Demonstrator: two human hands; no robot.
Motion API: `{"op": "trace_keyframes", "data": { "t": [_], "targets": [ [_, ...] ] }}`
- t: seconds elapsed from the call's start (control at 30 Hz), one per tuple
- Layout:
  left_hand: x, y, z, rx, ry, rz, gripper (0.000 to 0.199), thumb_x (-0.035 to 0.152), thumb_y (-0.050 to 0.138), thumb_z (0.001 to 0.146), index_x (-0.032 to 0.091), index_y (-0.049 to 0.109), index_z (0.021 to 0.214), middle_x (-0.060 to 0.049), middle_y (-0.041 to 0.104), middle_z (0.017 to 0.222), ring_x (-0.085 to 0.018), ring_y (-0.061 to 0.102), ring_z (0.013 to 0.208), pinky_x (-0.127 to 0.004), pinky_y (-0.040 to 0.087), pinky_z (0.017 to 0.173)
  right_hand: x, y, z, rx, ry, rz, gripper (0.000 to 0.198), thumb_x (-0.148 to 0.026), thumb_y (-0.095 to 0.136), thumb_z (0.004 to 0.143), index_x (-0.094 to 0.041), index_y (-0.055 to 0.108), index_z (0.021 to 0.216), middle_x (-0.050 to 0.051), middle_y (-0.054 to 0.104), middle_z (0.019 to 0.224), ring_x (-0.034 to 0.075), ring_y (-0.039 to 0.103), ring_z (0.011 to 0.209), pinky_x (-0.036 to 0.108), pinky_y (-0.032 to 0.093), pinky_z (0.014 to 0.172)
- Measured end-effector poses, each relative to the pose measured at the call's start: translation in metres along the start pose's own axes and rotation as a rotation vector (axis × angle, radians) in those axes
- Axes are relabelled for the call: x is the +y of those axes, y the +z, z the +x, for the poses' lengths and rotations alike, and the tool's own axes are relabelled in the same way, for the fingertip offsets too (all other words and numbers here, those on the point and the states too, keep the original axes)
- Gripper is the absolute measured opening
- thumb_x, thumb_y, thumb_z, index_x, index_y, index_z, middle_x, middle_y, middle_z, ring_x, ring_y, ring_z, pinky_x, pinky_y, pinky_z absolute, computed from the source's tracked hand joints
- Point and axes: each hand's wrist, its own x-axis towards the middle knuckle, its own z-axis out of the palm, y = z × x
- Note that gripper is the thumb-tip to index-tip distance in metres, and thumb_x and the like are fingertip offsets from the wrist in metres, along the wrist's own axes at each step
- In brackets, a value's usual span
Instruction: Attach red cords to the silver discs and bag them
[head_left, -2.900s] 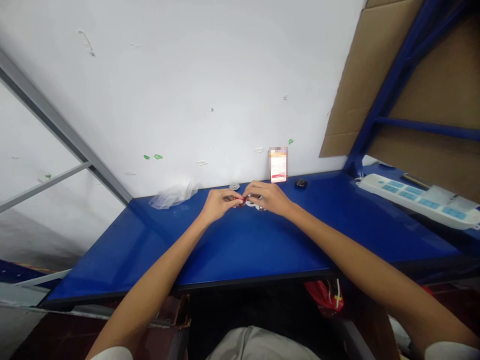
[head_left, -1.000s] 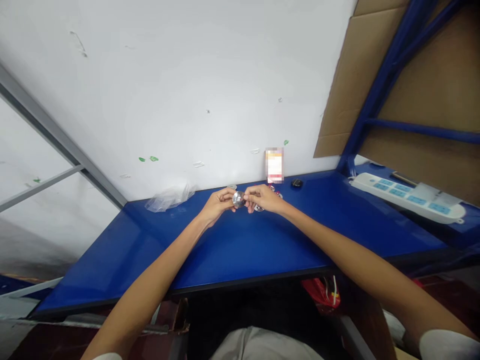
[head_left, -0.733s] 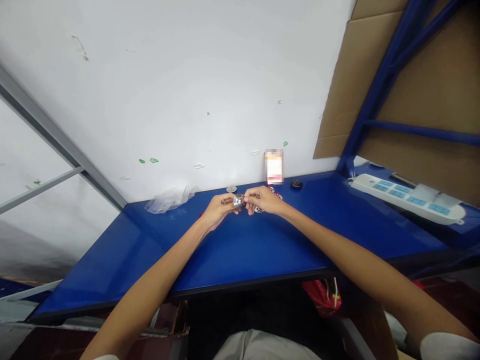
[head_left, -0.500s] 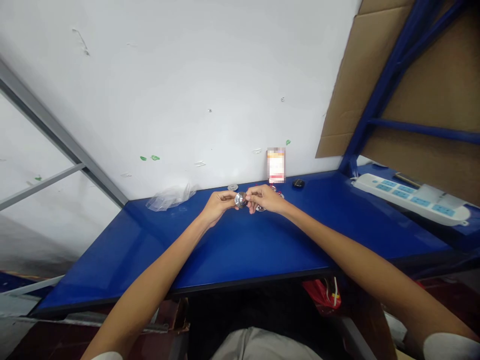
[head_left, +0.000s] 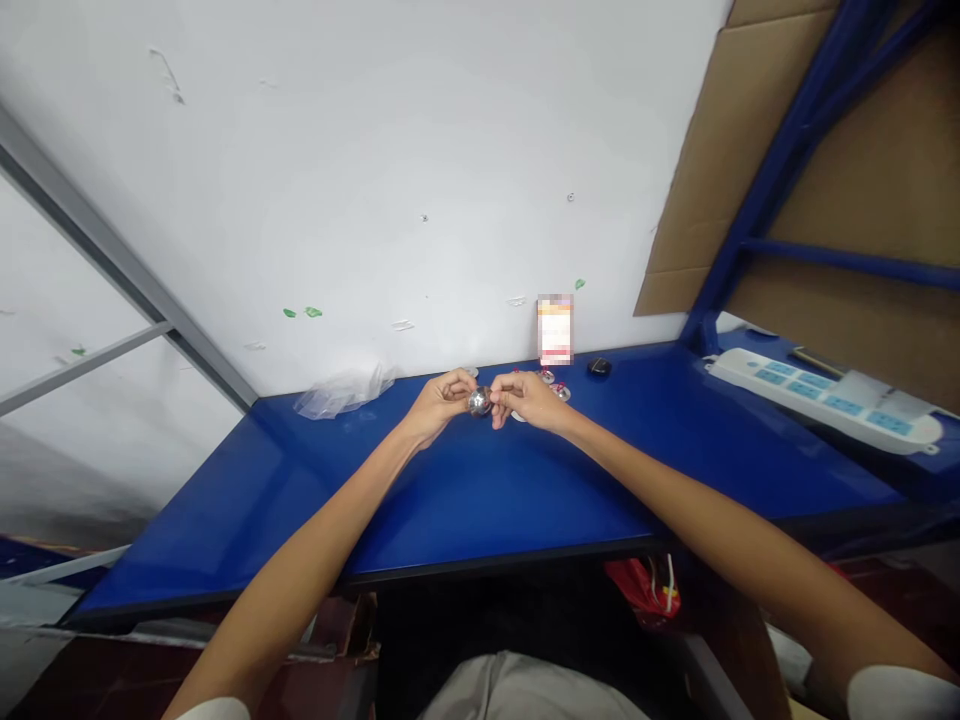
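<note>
Between my two hands is a small shiny round metal piece [head_left: 478, 401], held above the blue table. My left hand [head_left: 441, 405] pinches its left edge with thumb and fingers. On the other side, the fingertips of my right hand [head_left: 529, 398] grip its right edge. Several more metal discs lie just beyond and under my hands: one disc [head_left: 560, 392] with red on it shows to the right, and another [head_left: 472, 372] is partly covered by my left fingers. What exactly the held piece is, I cannot make out.
A blurred upright card or box [head_left: 555, 330] stands against the white wall. Right of it lies a small black object [head_left: 598, 367]. A clear plastic bag [head_left: 345, 391] rests at the back left of the blue table [head_left: 495, 510]. A white power strip [head_left: 825, 400] lies at the right.
The round metal piece has been turned between my fingers, showing a smoother, rounded shiny face instead of the stepped one with a central knob. Both hands stay in nearly the same place.
</note>
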Motion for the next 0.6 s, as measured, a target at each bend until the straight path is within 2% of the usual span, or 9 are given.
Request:
{"op": "trace_keyframes", "data": {
  "t": [0.2, 0.3, 0.43, 0.6],
  "targets": [
    [-0.003, 0.005, -0.001, 0.041, -0.009, -0.121, 0.037, 0.030, 0.097, 0.075, 0.017, 0.068, 0.092, -0.005, 0.077, 0.089, -0.016, 0.071, 0.080, -0.028, 0.053, 0.078, 0.001, 0.005, 0.000, 0.029, -0.047, 0.002, 0.049, -0.066, 0.077, 0.091, -0.020, 0.064, 0.083, 0.004, 0.075, 0.072, 0.022, 0.078, 0.064, 0.034, 0.064, 0.066],
    [-0.003, 0.010, -0.001, 0.090, -0.007, -0.165, 0.034, 0.028, 0.097, 0.074, 0.017, 0.071, 0.092, -0.004, 0.077, 0.088, -0.016, 0.071, 0.081, -0.027, 0.053, 0.080, 0.001, 0.004, -0.002, 0.126, -0.137, -0.144, 0.041, -0.060, 0.069, 0.098, -0.021, 0.064, 0.085, 0.003, 0.075, 0.071, 0.022, 0.078, 0.065, 0.035, 0.063, 0.068],
    [0.004, 0.005, 0.000, 0.048, 0.013, -0.003, 0.037, 0.031, 0.098, 0.074, 0.016, 0.082, 0.104, -0.007, 0.080, 0.093, -0.019, 0.073, 0.085, -0.031, 0.055, 0.083, -0.005, 0.003, -0.007, 0.206, -0.246, -0.393, 0.031, -0.047, 0.061, 0.105, -0.023, 0.066, 0.085, 0.004, 0.078, 0.075, 0.021, 0.077, 0.071, 0.035, 0.061, 0.076],
    [0.011, -0.005, -0.001, 0.002, -0.029, 0.165, 0.038, 0.044, 0.099, 0.072, 0.014, 0.087, 0.093, -0.011, 0.080, 0.090, -0.022, 0.073, 0.081, -0.035, 0.060, 0.079, -0.016, 0.007, -0.010, 0.161, -0.231, -0.458, 0.030, -0.046, 0.059, 0.106, -0.025, 0.065, 0.085, 0.005, 0.079, 0.079, 0.023, 0.076, 0.074, 0.037, 0.061, 0.077]
  ]
}}
